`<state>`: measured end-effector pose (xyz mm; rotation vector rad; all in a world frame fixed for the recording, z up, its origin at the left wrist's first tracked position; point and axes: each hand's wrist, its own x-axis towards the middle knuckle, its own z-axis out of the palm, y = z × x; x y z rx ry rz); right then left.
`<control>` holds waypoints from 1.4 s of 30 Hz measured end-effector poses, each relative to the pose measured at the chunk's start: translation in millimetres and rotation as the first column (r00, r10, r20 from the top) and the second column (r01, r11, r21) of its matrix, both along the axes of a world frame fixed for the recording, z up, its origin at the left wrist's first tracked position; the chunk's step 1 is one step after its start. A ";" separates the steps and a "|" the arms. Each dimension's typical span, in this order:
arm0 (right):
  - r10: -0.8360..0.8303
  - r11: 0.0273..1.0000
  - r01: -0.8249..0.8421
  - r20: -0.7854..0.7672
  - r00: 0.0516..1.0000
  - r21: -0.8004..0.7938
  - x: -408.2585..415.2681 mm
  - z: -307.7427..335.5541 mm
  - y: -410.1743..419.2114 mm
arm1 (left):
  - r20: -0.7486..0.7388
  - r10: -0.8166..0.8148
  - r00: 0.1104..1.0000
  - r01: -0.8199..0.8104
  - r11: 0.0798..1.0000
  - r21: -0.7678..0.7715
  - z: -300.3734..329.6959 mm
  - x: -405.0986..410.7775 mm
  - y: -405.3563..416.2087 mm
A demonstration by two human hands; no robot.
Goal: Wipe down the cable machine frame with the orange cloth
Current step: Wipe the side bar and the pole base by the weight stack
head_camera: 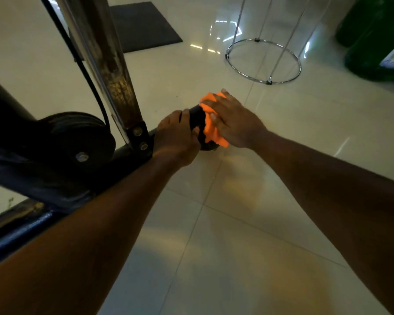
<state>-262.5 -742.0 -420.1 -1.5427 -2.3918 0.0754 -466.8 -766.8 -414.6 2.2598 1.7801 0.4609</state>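
Observation:
The cable machine frame (132,153) is a dark base bar running from lower left toward the centre, with a rusty upright post (116,71) bolted to it. An orange cloth (212,126) is draped over the bar's black end cap (197,120). My right hand (234,121) presses the cloth against the end of the bar, fingers wrapped over it. My left hand (178,137) grips the bar just beside the cloth. The underside of the bar end is hidden by both hands.
A black pulley wheel (77,135) and a black cable (87,73) sit left of the post. A dark mat (143,26) lies behind. A chrome ring stand (263,60) stands on the glossy tiled floor, with green objects (373,37) at far right.

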 end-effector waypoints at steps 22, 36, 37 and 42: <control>-0.194 0.979 0.205 -0.282 0.939 0.009 -40.1 -9.5 -0.2 | 0.002 -0.037 0.999 0.037 0.996 -0.082 1.5 -11.9 13.9; -0.128 0.991 0.130 -0.196 0.972 -0.001 -22.9 0.0 -7.4 | -0.012 -0.042 0.999 0.040 0.994 -0.102 12.1 -7.5 3.3; -0.101 0.995 0.103 -0.171 0.980 0.002 -18.8 -0.2 -6.2 | -0.016 -0.043 0.999 0.041 0.994 -0.097 11.6 -8.0 3.1; -0.117 0.992 0.109 -0.144 0.983 -0.065 -17.9 6.3 7.9 | -0.024 -0.038 0.999 0.036 0.997 -0.075 11.6 -7.9 0.6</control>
